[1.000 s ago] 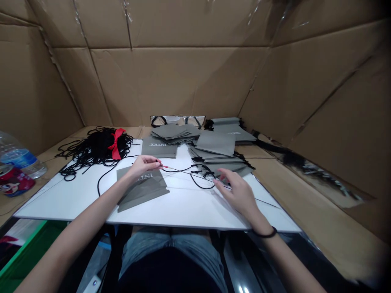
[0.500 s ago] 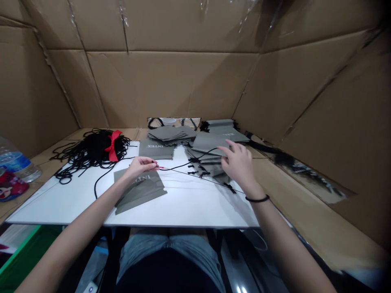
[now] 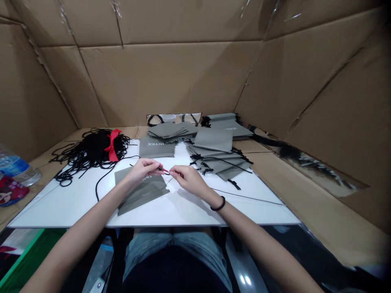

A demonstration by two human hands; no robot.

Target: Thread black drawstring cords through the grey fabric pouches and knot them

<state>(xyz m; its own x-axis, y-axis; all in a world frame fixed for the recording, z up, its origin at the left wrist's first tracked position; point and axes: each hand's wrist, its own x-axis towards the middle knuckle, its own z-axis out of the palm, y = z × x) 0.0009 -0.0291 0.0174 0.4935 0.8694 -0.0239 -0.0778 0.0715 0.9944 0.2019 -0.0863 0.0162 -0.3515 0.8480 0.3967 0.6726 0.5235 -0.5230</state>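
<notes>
My left hand point(image 3: 143, 169) is closed in a pinch on a thin red stick-like tool point(image 3: 165, 169), with a bit of black cord showing beside it. Right beside it, my right hand point(image 3: 186, 177) pinches at the tool's tip, where a short piece of black cord point(image 3: 167, 174) shows; the fingertips hide most of it. Under my left hand and wrist a flat grey drawstring pouch point(image 3: 140, 195) with white lettering lies slanted on the white board point(image 3: 189, 211). A loose black cord point(image 3: 97, 185) curves across the board left of the pouch.
A bundle of black cords point(image 3: 88, 150) tied with a red ribbon point(image 3: 113, 145) lies at left. Behind are stacked grey pouches point(image 3: 171, 132); corded pouches point(image 3: 226, 165) pile up at right. A water bottle point(image 3: 18, 165) and red package point(image 3: 10, 190) lie far left. Cardboard walls point(image 3: 189, 81) surround the board.
My right hand has come down and left from above the right-hand pouches to my left hand, its spread fingers now pinched. My left hand has stayed nearly in place with the red tool.
</notes>
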